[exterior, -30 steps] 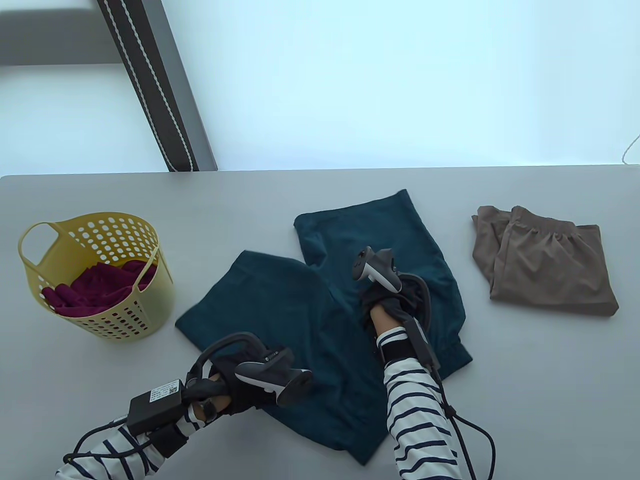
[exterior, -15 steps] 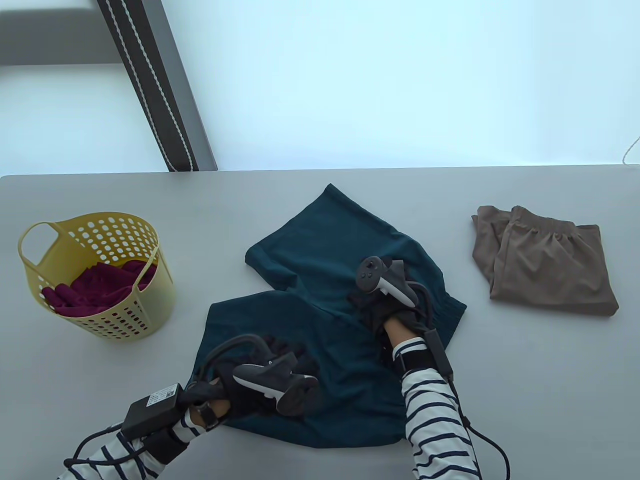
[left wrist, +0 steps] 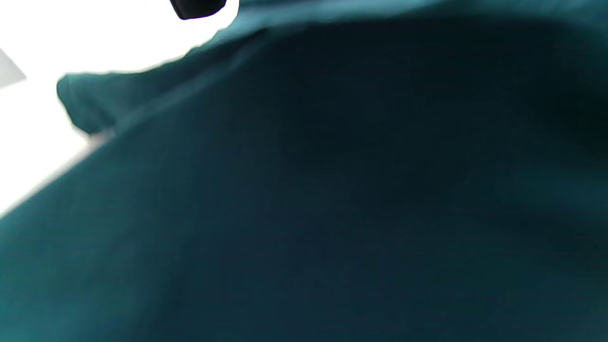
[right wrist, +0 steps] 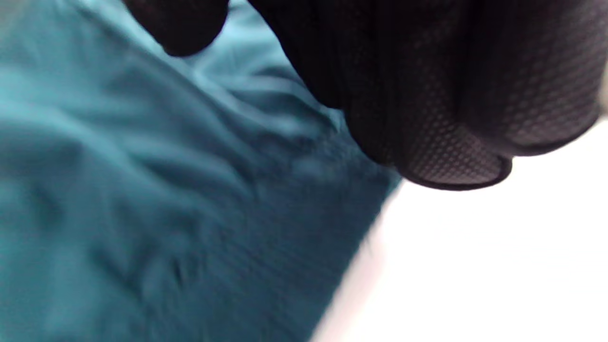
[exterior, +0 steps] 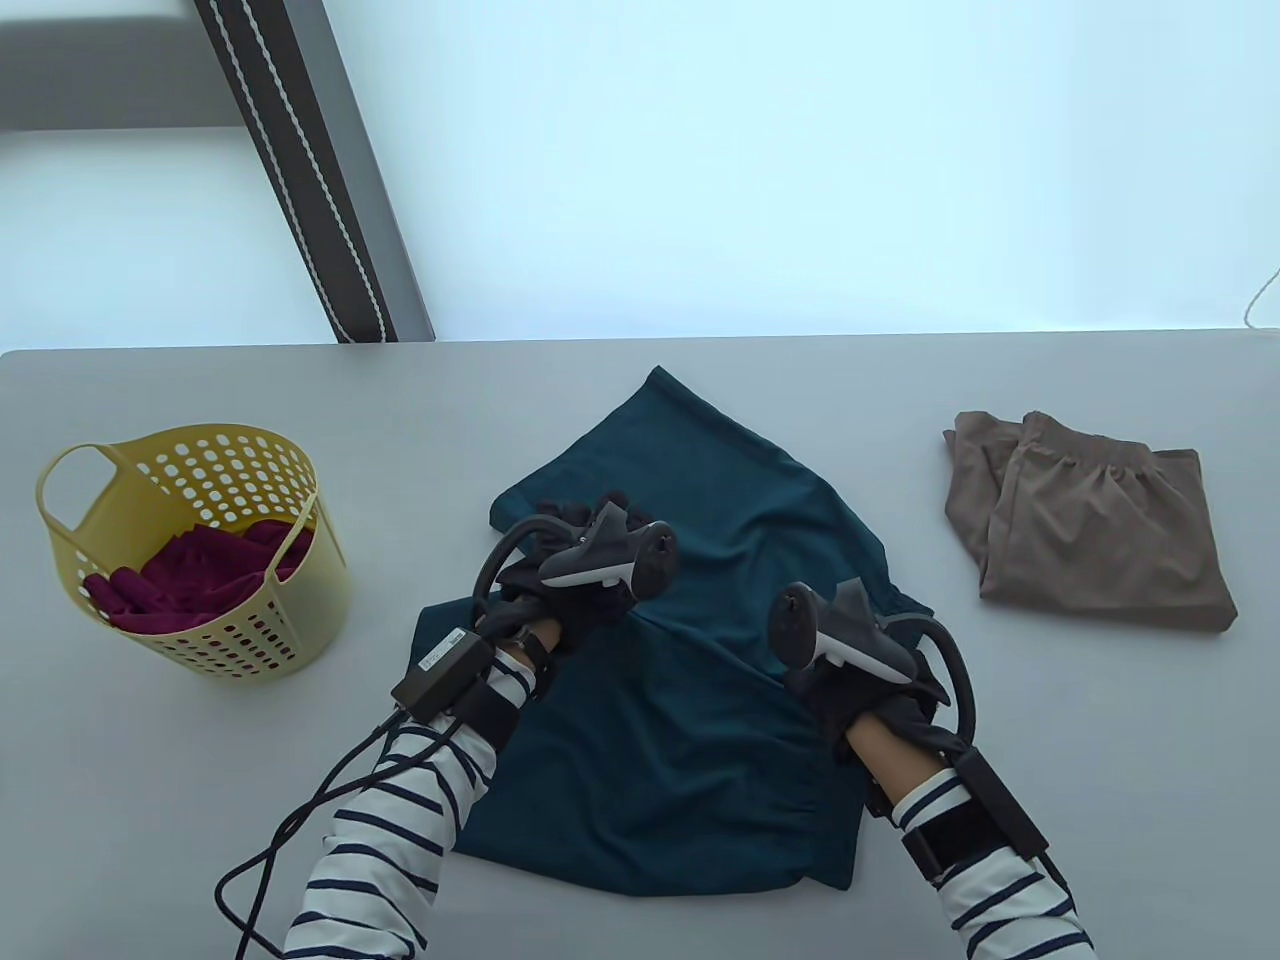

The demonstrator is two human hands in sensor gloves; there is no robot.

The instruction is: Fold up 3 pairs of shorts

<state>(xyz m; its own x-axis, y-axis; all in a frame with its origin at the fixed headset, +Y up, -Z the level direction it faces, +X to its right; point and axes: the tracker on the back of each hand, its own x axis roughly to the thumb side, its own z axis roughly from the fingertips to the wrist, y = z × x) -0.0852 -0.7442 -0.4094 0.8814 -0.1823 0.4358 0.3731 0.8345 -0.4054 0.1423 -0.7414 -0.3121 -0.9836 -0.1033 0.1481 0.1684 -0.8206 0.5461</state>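
Teal shorts lie spread on the grey table, legs pointing up and left, waistband at the lower right. My left hand rests over the left hem of the upper leg; its tracker hides the fingers, and the left wrist view shows only teal cloth and one fingertip. My right hand sits at the right edge by the waistband. Its fingers hang loosely curled just above the shorts' edge, thumb apart. Folded brown shorts lie at the right.
A yellow perforated basket stands at the left with maroon shorts inside. Cables trail from both wrists toward the near edge. A dark striped post rises beyond the table's far edge.
The teal shorts were swung round and laid flatter. My left hand moved from the near hem up to the upper leg's hem. My right hand slid down and right to the waistband edge.
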